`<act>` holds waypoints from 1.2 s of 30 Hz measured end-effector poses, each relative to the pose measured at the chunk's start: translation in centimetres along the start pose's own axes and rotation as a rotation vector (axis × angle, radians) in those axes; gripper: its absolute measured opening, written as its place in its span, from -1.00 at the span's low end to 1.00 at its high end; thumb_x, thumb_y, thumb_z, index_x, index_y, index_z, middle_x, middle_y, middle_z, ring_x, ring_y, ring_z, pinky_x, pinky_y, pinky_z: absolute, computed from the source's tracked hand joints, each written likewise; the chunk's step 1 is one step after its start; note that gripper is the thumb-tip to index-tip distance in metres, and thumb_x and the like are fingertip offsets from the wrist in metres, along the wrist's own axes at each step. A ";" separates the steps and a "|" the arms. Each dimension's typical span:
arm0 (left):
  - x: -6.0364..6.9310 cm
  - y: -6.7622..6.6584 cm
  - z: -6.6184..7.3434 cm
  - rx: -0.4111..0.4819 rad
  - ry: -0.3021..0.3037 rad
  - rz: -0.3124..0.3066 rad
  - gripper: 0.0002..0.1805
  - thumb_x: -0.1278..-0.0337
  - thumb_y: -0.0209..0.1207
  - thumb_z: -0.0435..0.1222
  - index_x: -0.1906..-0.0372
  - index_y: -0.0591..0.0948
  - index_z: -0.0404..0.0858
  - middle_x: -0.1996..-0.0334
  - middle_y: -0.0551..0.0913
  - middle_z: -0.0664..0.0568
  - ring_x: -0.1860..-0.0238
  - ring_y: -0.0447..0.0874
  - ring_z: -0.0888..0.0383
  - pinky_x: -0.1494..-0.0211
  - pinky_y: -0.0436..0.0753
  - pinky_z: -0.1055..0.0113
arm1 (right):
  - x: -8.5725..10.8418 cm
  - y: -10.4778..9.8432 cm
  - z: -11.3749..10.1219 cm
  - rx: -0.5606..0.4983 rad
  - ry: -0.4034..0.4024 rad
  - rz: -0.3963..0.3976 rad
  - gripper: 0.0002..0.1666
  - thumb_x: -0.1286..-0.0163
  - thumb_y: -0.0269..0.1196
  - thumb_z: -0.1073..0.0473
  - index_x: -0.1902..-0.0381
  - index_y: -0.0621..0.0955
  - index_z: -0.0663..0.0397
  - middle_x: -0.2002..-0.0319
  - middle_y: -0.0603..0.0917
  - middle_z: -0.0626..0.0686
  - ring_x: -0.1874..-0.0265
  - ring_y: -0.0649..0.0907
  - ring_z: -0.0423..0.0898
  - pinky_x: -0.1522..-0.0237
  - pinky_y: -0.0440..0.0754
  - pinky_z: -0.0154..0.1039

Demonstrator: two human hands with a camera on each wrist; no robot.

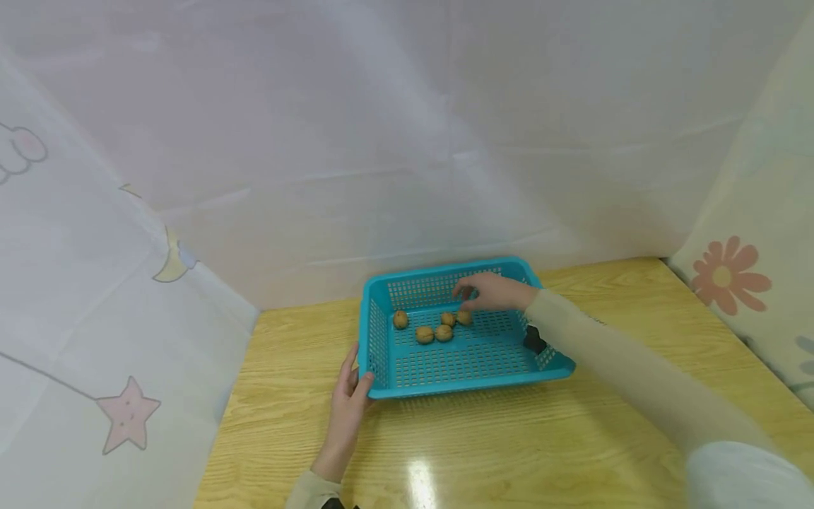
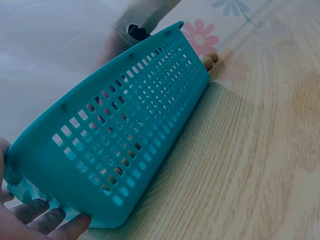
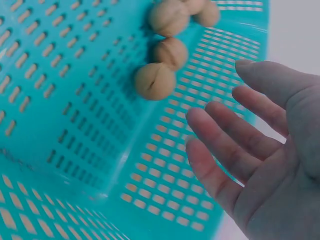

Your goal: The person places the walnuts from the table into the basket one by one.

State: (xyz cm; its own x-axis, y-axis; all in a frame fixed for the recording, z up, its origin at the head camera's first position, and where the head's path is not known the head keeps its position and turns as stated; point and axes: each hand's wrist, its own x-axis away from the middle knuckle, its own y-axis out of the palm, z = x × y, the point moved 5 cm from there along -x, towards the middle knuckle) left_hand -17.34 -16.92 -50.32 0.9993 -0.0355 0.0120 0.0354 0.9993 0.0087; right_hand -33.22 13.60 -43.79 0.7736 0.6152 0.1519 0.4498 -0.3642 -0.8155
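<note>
Walnuts (image 1: 443, 333), brown, round and wrinkled, lie in a turquoise perforated plastic basket (image 1: 470, 385); likely light, hard and prone to roll, best pinched across their sides. The left hand (image 1: 350, 396) grips the rim; the right hand (image 1: 494, 291), fingers apart, holds nothing.

1. A wood-grained, yellowish bench (image 1: 292, 367) runs back to a pale, creased back covering (image 1: 356, 148).
2. The left covering (image 1: 76, 276) carries a pink star (image 1: 129, 417) and a yellow crescent moon (image 1: 170, 264).
3. The right covering (image 1: 763, 191), tinted cream, shows a reddish flower (image 1: 728, 276) with a yellow centre.
4. A bright patch of reflected light (image 1: 421, 484) lies on the bench's near part; a paler streak slants down the back covering.
</note>
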 end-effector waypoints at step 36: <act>0.0 -0.1 0.1 -0.006 0.008 -0.011 -0.28 -0.64 0.00 -0.29 -0.71 0.03 -0.09 -0.39 0.44 -0.43 -0.26 0.60 -0.32 -0.17 0.70 0.03 | 16.8 -6.0 6.0 0.057 0.095 0.264 -0.68 -0.50 0.34 0.17 -0.13 0.68 0.16 0.08 0.76 -0.03 0.16 0.70 -0.09 0.17 0.69 -0.13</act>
State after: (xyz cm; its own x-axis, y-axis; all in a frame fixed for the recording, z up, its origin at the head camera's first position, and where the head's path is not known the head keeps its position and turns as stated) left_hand -17.33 -17.07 -50.22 0.9989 -0.0463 0.0040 0.0463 0.9989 0.0027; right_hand -25.57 30.31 -39.65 0.9001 0.4352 -0.0201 0.2038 -0.4613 -0.8635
